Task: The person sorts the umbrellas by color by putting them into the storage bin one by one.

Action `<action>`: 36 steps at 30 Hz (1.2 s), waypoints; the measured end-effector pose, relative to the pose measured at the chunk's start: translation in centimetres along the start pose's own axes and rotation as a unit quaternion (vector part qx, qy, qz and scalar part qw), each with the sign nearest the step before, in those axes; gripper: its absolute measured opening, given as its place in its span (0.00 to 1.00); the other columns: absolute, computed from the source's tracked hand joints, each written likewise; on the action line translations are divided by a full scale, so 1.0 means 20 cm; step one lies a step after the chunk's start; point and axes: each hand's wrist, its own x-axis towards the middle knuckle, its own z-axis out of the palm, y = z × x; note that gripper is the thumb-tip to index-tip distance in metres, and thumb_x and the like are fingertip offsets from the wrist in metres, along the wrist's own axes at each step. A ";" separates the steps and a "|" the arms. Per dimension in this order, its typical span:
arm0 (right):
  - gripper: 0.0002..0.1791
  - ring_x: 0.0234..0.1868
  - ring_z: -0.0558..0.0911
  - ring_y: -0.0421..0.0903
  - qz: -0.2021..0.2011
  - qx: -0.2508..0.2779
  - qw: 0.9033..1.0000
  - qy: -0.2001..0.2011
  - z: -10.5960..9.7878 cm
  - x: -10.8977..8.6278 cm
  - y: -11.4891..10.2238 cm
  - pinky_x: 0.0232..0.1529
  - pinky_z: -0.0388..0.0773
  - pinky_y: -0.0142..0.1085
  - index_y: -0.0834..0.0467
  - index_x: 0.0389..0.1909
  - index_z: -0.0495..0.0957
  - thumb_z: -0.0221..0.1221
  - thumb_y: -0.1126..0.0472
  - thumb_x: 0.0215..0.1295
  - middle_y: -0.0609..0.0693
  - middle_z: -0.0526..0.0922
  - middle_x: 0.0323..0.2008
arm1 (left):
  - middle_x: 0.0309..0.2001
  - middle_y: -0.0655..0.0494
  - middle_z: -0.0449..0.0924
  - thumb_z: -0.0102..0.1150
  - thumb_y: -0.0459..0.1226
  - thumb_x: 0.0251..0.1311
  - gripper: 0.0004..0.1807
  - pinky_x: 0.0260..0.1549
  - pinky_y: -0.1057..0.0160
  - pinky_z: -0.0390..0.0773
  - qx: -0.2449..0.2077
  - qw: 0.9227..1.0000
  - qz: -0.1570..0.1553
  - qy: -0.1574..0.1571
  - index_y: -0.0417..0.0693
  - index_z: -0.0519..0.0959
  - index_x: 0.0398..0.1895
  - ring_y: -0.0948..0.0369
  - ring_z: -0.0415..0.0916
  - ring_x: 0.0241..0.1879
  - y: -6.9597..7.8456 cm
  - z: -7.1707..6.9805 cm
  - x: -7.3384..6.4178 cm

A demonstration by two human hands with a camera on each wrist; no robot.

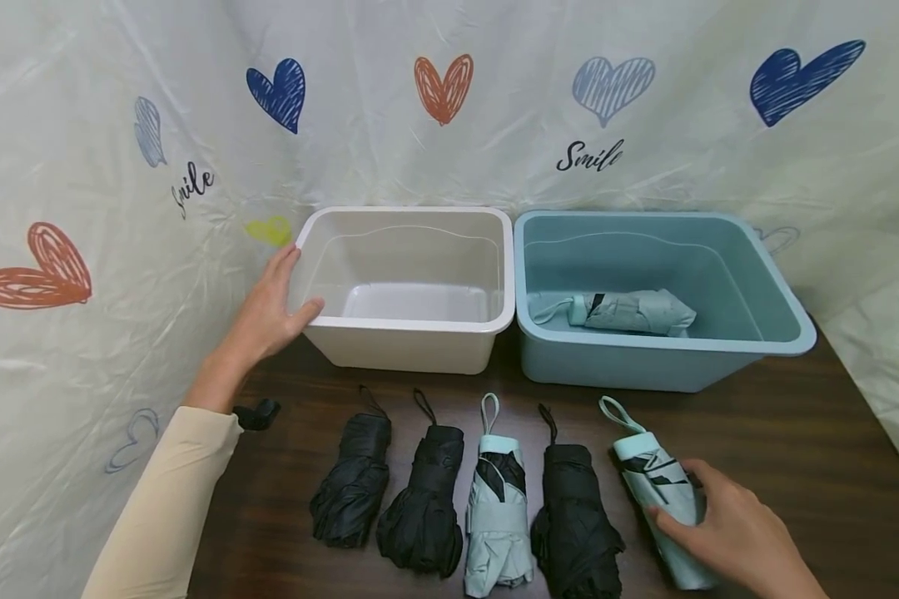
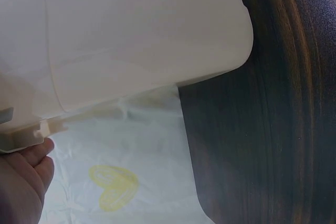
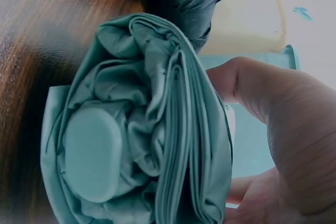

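Note:
At the white bin (image 1: 400, 348), my left hand (image 1: 265, 312) holds the left rim, with the thumb over the front corner. In the left wrist view its fingers (image 2: 44, 163) curl beneath the rim. My right hand (image 1: 734, 524) grips a folded light green umbrella (image 1: 663, 482) on the table, thumb on one side and fingers on the other. The right wrist view shows this umbrella's end (image 3: 136, 129) close up. Beside it lie a black umbrella (image 1: 575, 516), another light green umbrella (image 1: 497, 516) and two more black umbrellas, one in the middle (image 1: 427, 491) and one leftmost (image 1: 354, 478).
A blue bin (image 1: 622, 362) stands right beside the white one, with a light green umbrella (image 1: 637, 312) lying inside it. Behind both hangs a white sheet (image 1: 494, 166) printed with hearts. The dark wooden table (image 1: 817, 424) ends in a slanting edge at the right.

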 end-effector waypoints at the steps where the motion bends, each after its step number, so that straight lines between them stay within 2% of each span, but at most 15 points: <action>1: 0.52 0.33 0.80 0.44 0.000 0.001 1.000 0.000 -0.01 0.00 0.01 0.28 0.74 0.42 0.71 0.70 0.66 0.68 0.34 0.63 0.56 0.87 0.43 | 0.85 0.35 0.47 0.58 0.47 0.69 0.49 0.79 0.31 0.55 0.000 1.000 -0.001 0.000 0.33 0.49 0.84 0.35 0.50 0.83 0.00 0.01 0.00; 7: 0.54 0.35 0.83 0.46 -0.002 0.011 1.000 0.012 -0.03 0.00 0.02 0.29 0.76 0.42 0.73 0.71 0.64 0.69 0.33 0.63 0.62 0.87 0.46 | 0.85 0.34 0.46 0.58 0.46 0.68 0.49 0.78 0.31 0.55 -0.003 1.000 0.002 0.005 0.32 0.49 0.84 0.34 0.50 0.82 0.00 0.02 0.01; 13: 0.53 0.40 0.86 0.53 -0.012 0.017 0.999 0.034 -0.05 0.01 0.02 0.29 0.78 0.42 0.73 0.71 0.65 0.70 0.35 0.63 0.70 0.85 0.50 | 0.85 0.35 0.46 0.59 0.47 0.67 0.50 0.77 0.29 0.55 -0.005 1.000 0.000 0.005 0.33 0.49 0.84 0.33 0.51 0.82 -0.01 0.00 0.00; 18: 0.49 0.42 0.88 0.57 -0.025 0.039 0.998 0.045 -0.07 0.00 0.03 0.30 0.79 0.40 0.73 0.69 0.66 0.70 0.38 0.65 0.70 0.86 0.49 | 0.84 0.34 0.48 0.58 0.47 0.67 0.50 0.77 0.29 0.56 -0.005 1.000 0.001 0.005 0.33 0.49 0.84 0.34 0.52 0.82 -0.01 0.01 0.00; 24: 0.49 0.41 0.86 0.53 -0.034 0.045 0.998 0.034 -0.10 -0.01 0.03 0.32 0.79 0.40 0.71 0.71 0.65 0.70 0.39 0.65 0.69 0.84 0.53 | 0.84 0.34 0.48 0.58 0.47 0.67 0.49 0.77 0.29 0.57 -0.008 1.000 0.003 0.008 0.33 0.50 0.84 0.34 0.52 0.81 0.00 0.01 0.00; 28: 0.47 0.39 0.86 0.51 -0.052 0.048 0.996 0.046 -0.11 -0.02 0.01 0.31 0.79 0.39 0.69 0.70 0.67 0.72 0.41 0.64 0.66 0.86 0.50 | 0.85 0.35 0.48 0.58 0.47 0.67 0.49 0.77 0.29 0.57 -0.010 1.000 0.004 0.008 0.34 0.50 0.84 0.34 0.52 0.82 0.00 0.01 0.00; 36: 0.47 0.44 0.88 0.60 -0.058 0.050 0.994 0.079 -0.17 -0.04 -0.02 0.30 0.80 0.41 0.68 0.70 0.69 0.75 0.42 0.61 0.69 0.86 0.51 | 0.85 0.36 0.48 0.59 0.47 0.67 0.49 0.77 0.29 0.57 -0.009 1.000 0.005 0.006 0.34 0.50 0.84 0.35 0.52 0.82 0.00 0.01 0.01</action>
